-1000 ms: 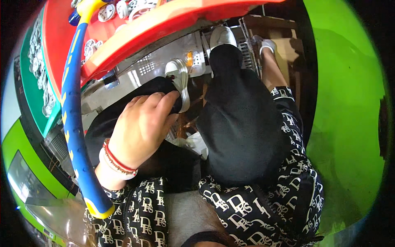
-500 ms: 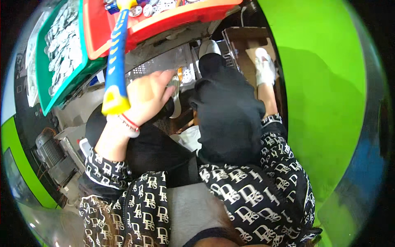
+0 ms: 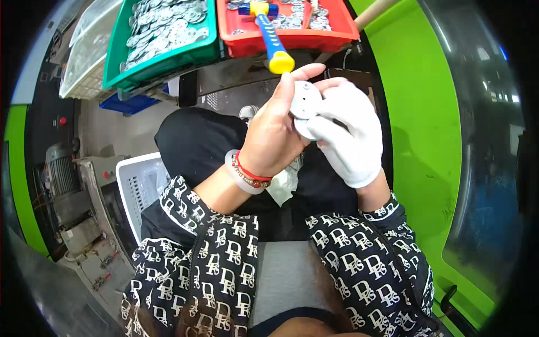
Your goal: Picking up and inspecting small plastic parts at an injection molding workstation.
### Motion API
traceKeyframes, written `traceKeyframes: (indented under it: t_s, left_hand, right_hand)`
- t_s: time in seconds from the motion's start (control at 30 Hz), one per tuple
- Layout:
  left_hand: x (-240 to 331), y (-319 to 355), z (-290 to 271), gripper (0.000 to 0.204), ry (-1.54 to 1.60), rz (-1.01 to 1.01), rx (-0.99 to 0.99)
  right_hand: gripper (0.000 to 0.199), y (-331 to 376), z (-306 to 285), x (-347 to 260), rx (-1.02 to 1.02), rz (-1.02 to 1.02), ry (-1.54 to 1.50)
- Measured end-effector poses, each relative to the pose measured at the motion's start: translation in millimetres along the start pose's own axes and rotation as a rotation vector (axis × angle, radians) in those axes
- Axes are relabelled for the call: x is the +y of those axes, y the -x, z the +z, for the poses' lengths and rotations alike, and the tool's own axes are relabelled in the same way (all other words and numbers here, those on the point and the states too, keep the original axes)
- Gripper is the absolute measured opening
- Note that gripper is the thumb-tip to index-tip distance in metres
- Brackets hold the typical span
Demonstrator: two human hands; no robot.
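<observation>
"What do the hands have, seen from the head view?"

"Two pale discs (image 3: 306, 101), round, with small dark holes in the upper one. They overlap, one above the other, out in front of the knees."

"And the left hand (image 3: 272, 132)?"

"Bare, palm turned up, half curled. Thumb and fingers have hold of the discs. A red cord (image 3: 247, 171) and a white bangle (image 3: 234, 171) circle that wrist."

"The right one?"

"The right hand (image 3: 351, 135) wears a white glove. Fingers bent, thumb against the lower disc, another finger at the upper disc's side; both hands grip the pieces. I cannot tell how the fingers sit behind them."

"Beyond them?"

"A red tray (image 3: 323, 42). A mallet (image 3: 271, 38) lies over its near edge: head inside, blue handle sticking out, yellow end toward the person. Whether that end touches the left thumb, I cannot tell."

"Other stock?"

"Grey discs (image 3: 168, 33) heaped in a green tray (image 3: 168, 66), just beside the red tray's left edge. A blue crate (image 3: 129, 105) sits below the green tray's near-left corner."

"Lower down?"

"A white basket (image 3: 135, 194), slotted, by the person's left leg, clear plastic inside its rim."
</observation>
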State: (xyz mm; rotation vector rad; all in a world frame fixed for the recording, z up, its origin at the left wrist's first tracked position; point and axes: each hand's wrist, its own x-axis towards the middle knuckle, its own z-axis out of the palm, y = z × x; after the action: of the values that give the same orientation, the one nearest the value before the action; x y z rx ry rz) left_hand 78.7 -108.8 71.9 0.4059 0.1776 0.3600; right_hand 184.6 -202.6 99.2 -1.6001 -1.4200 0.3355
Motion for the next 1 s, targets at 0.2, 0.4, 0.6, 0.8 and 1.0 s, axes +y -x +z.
traceKeyframes:
  t_s: [0.2, 0.4, 0.6, 0.8, 1.0]
  left_hand:
    - [7, 15, 10, 0.057, 0.092, -0.008, -0.188]
    - [10, 19, 17, 0.072, 0.237, -0.063, -0.261]
    - [5, 23, 22, 0.077, 0.310, -0.087, -0.298]
    - [6, 23, 21, 0.074, 0.368, -0.097, -0.312]
    - [6, 25, 23, 0.074, 0.366, -0.080, -0.294]
  right_hand:
    - [0.026, 30, -7, -11, 0.340, -0.447, 0.249]
    - [0.040, 43, -11, -27, 0.387, 0.438, -0.666]
    - [0.043, 42, -5, -39, 0.534, 0.427, -0.554]
    - [0.037, 45, -9, -40, 0.503, 0.378, -0.601]
    - [0.033, 49, -8, -38, 0.457, 0.265, -0.529]
